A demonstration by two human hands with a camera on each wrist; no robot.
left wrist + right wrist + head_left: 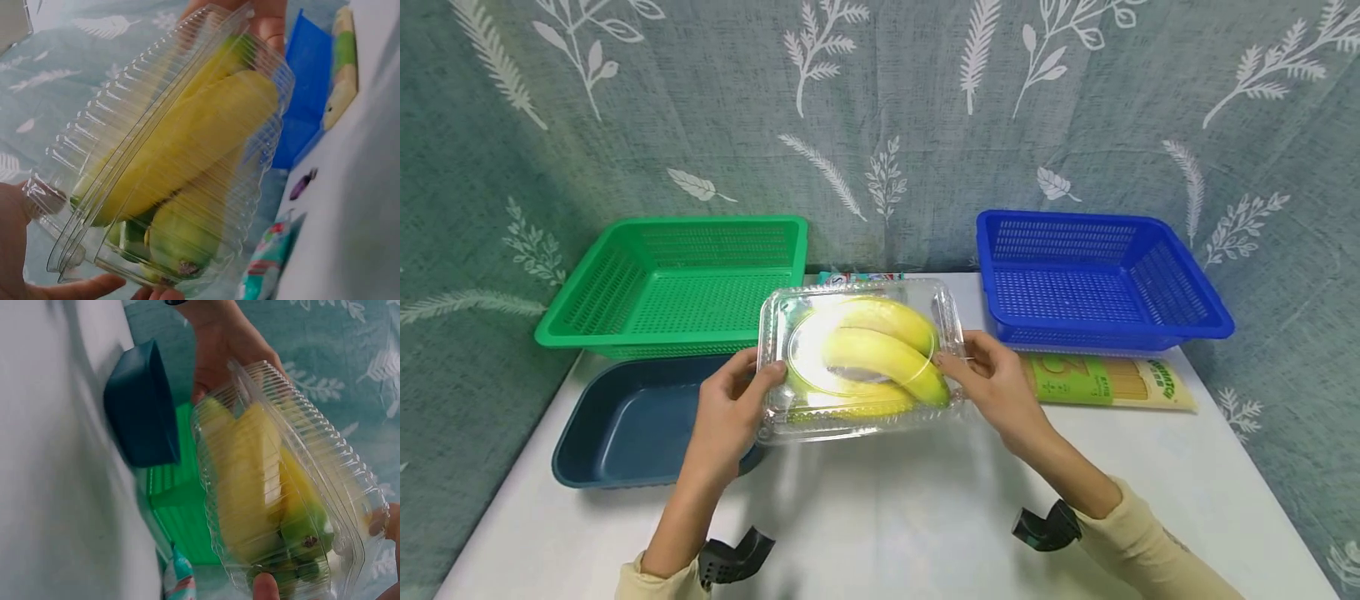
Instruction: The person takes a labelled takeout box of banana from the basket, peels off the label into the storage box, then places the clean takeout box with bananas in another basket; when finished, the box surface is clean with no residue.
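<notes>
Between both hands a clear plastic clamshell box point(778, 421) is held up above the white table, its lid closed over yellow bananas point(880, 350) with green ends. My left hand point(735, 408) grips the box's left end, thumb on the lid and fingers beneath. At the opposite end my right hand point(996, 383) holds it the same way, thumb over the top edge. In the left wrist view the bananas point(181, 150) show through the ribbed side, stems toward the bottom. The right wrist view shows my left hand point(231, 350) at the box's far end.
A green basket point(730, 308) stands at the back left, with a dark blue tub point(647, 425) before it. At the back right is a blue basket point(1060, 292); a noodle packet point(1105, 382) lies before it. Behind the box a teal packet point(857, 277) partly shows.
</notes>
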